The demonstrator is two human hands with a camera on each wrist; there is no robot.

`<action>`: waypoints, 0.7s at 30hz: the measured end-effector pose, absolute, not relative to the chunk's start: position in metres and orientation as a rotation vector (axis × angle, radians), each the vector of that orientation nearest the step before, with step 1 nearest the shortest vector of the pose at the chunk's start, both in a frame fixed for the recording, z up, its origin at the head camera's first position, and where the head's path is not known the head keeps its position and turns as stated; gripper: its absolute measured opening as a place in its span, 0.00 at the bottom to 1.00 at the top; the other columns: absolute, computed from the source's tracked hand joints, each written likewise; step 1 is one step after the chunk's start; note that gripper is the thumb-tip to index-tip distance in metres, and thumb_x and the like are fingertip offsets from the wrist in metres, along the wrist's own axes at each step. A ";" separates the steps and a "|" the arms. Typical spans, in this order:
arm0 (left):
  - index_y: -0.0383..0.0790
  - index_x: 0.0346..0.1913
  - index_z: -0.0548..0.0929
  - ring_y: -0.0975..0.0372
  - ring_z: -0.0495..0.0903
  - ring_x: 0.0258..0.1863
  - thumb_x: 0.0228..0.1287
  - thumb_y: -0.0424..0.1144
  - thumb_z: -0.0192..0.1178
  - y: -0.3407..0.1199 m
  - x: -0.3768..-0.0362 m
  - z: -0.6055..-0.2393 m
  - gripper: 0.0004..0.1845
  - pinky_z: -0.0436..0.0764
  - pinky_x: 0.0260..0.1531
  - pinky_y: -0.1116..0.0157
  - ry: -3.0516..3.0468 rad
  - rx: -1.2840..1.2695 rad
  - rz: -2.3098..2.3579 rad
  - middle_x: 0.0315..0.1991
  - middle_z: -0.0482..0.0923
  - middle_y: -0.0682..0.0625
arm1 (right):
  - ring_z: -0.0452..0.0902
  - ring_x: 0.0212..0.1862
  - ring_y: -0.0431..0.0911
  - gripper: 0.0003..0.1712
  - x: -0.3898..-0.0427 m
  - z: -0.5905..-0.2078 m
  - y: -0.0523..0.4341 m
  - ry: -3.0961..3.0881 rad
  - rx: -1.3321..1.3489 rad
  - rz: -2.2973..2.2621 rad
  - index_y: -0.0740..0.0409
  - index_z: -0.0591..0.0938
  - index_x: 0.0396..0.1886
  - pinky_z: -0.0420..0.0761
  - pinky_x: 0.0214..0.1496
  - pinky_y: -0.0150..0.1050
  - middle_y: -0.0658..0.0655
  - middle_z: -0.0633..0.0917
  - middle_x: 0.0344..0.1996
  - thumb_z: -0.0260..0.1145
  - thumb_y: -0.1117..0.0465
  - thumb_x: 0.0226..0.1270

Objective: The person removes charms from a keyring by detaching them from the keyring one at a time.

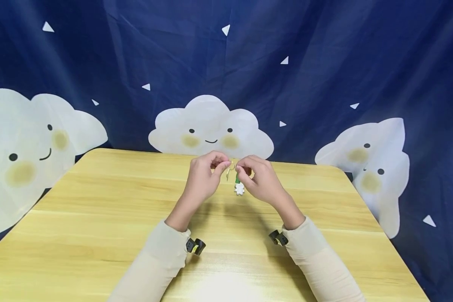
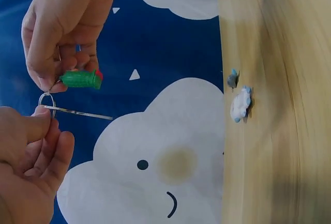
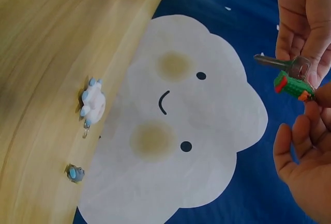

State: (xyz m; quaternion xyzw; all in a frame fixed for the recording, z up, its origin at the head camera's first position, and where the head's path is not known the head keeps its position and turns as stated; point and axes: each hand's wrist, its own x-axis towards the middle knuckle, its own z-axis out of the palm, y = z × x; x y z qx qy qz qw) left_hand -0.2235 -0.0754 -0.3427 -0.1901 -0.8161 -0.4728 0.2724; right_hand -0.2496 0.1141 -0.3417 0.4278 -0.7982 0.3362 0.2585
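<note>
Both hands raised above worktop [image 1: 98, 218]: left hand [image 1: 204, 178] grip pinches key [image 2: 77, 113] at its ring [image 2: 46, 100]; right hand [image 1: 258, 180] grip pinches green charm [image 2: 80, 79] beside ring. Judgement: hold ring steady, keep pinches close to the split, feed slowly. White charm [image 1: 239, 188] lies on worktop below.

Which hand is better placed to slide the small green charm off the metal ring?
Right, probably. The right hand already pinches the small green charm, while the left hand pinches the silver key at the metal ring, steadying it.
</note>
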 end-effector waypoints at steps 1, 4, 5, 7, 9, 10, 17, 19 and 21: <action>0.37 0.38 0.86 0.60 0.84 0.32 0.69 0.35 0.66 -0.075 -0.223 -0.342 0.04 0.84 0.39 0.61 -2.198 -0.527 -1.238 0.32 0.86 0.49 | 0.71 0.29 0.42 0.09 -0.250 -0.342 0.114 -2.166 1.169 0.904 0.58 0.82 0.29 0.73 0.31 0.37 0.50 0.78 0.24 0.59 0.67 0.70; 0.37 0.37 0.87 0.59 0.82 0.32 0.68 0.34 0.66 -0.076 -0.222 -0.342 0.04 0.83 0.36 0.61 -2.207 -0.571 -1.143 0.33 0.86 0.48 | 0.70 0.28 0.43 0.10 -0.250 -0.342 0.114 -2.173 1.190 0.881 0.56 0.81 0.27 0.71 0.31 0.37 0.49 0.76 0.22 0.59 0.67 0.68; 0.37 0.37 0.87 0.59 0.81 0.31 0.68 0.34 0.66 -0.076 -0.222 -0.341 0.04 0.82 0.35 0.62 -2.215 -0.580 -1.115 0.33 0.86 0.48 | 0.70 0.28 0.43 0.10 -0.250 -0.342 0.114 -2.175 1.193 0.873 0.56 0.80 0.26 0.71 0.31 0.37 0.49 0.76 0.22 0.59 0.67 0.67; 0.36 0.36 0.87 0.60 0.78 0.30 0.68 0.34 0.66 -0.077 -0.221 -0.341 0.04 0.81 0.32 0.63 -2.234 -0.593 -1.067 0.33 0.86 0.48 | 0.70 0.28 0.44 0.10 -0.250 -0.343 0.114 -2.173 1.199 0.858 0.55 0.80 0.26 0.71 0.31 0.37 0.48 0.76 0.22 0.59 0.67 0.67; 0.37 0.36 0.88 0.60 0.76 0.29 0.67 0.34 0.67 -0.078 -0.221 -0.340 0.04 0.79 0.31 0.64 -2.258 -0.605 -1.029 0.33 0.86 0.49 | 0.70 0.28 0.44 0.09 -0.250 -0.344 0.114 -2.171 1.199 0.851 0.55 0.80 0.27 0.71 0.31 0.37 0.48 0.76 0.22 0.59 0.67 0.67; 0.37 0.35 0.88 0.60 0.76 0.28 0.67 0.33 0.67 -0.078 -0.221 -0.339 0.03 0.78 0.31 0.64 -2.271 -0.612 -1.013 0.32 0.86 0.49 | 0.70 0.28 0.43 0.09 -0.251 -0.344 0.114 -2.172 1.198 0.850 0.55 0.80 0.27 0.71 0.31 0.37 0.48 0.76 0.22 0.59 0.68 0.67; 0.36 0.38 0.87 0.59 0.80 0.31 0.69 0.34 0.66 -0.077 -0.220 -0.339 0.04 0.82 0.34 0.63 -2.315 -0.641 -1.036 0.32 0.86 0.49 | 0.70 0.28 0.44 0.10 -0.251 -0.346 0.115 -2.178 1.158 0.862 0.57 0.80 0.27 0.70 0.31 0.37 0.49 0.75 0.22 0.58 0.68 0.68; 0.35 0.40 0.87 0.59 0.83 0.32 0.70 0.34 0.66 -0.077 -0.221 -0.340 0.04 0.84 0.36 0.63 -2.301 -0.619 -1.116 0.33 0.86 0.48 | 0.70 0.28 0.44 0.09 -0.252 -0.346 0.114 -2.169 1.136 0.866 0.57 0.81 0.28 0.71 0.31 0.37 0.50 0.76 0.22 0.58 0.68 0.68; 0.35 0.41 0.87 0.60 0.84 0.33 0.70 0.34 0.66 -0.077 -0.222 -0.341 0.05 0.85 0.37 0.64 -2.285 -0.585 -1.215 0.34 0.87 0.48 | 0.70 0.28 0.44 0.09 -0.251 -0.346 0.114 -2.151 1.112 0.872 0.58 0.82 0.29 0.71 0.31 0.37 0.51 0.76 0.23 0.59 0.68 0.69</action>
